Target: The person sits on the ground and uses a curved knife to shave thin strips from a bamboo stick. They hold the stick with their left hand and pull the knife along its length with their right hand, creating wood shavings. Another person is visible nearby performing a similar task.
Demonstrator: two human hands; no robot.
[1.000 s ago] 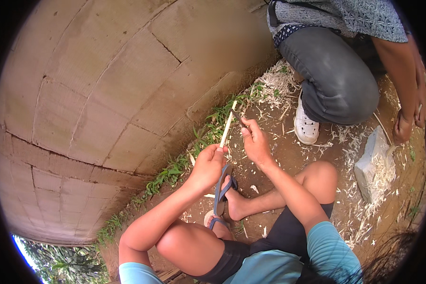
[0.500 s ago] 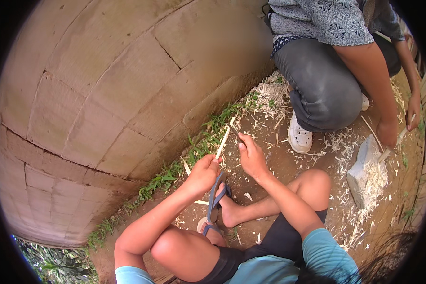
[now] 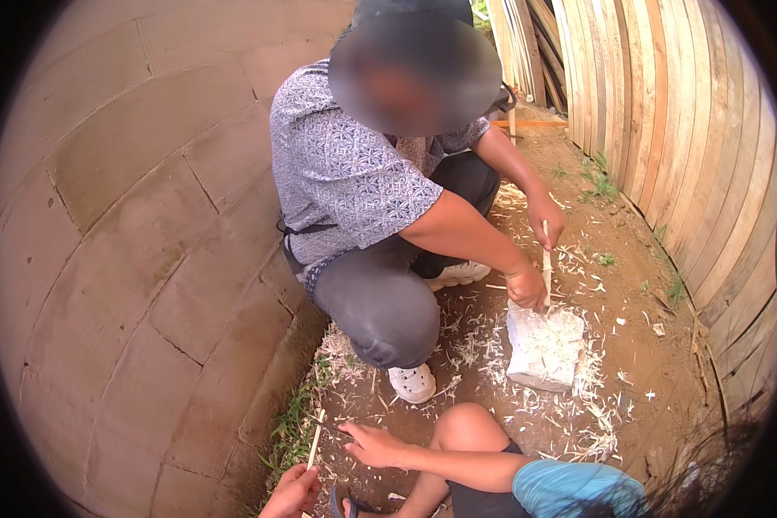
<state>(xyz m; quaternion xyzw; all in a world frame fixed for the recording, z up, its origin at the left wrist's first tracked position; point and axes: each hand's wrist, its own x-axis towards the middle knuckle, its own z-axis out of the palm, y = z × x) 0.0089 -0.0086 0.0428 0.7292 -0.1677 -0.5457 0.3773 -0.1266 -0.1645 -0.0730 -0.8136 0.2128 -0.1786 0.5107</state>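
Note:
Low in the picture, my left hand (image 3: 292,492) is closed around a slim pale wooden stick (image 3: 316,439) that points upward. My right hand (image 3: 373,445) grips a thin dark knife (image 3: 325,425), its blade lying close to the upper end of the stick. Whether the blade touches the wood I cannot tell. The knife's handle is mostly covered by my fingers. Part of my left forearm falls outside the lower edge.
Ahead, a crouching person holds another pale stick (image 3: 546,250) over a whitish block (image 3: 540,373) heaped with wood shavings (image 3: 561,341). A block wall (image 3: 138,293) rises at left. A fence of wooden slats (image 3: 665,112) curves along the right.
My view has swung up and right, so my hands now appear lower, and the co-worker and fence show more fully. Both my hands keep hold of the stick and knife.

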